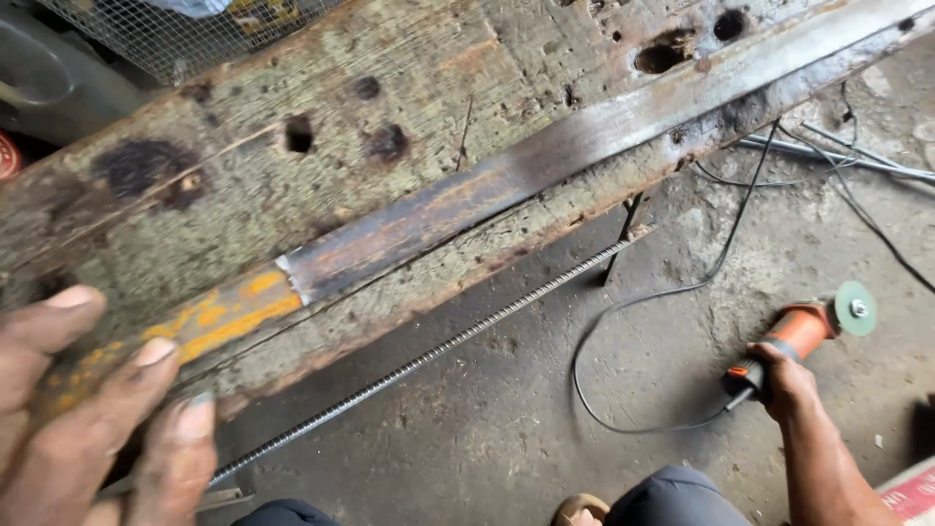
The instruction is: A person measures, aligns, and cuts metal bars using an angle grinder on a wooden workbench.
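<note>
Gripping: my right hand (779, 375) closes on an orange angle grinder (801, 336), green disc, low over the concrete floor (506, 429).
Left hand (93, 409): fingers spread flat on the rusty steel bar (467, 200).
Bar: along the pitted wooden bench (292, 127) near its front edge.
Rebar (429, 356): ribbed, below.

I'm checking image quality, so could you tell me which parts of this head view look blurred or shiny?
Head view: the left hand at the near edge is soft and blurred; the steel bar shows a pale sheen; the right hand and grinder on the floor look sharp.
</note>
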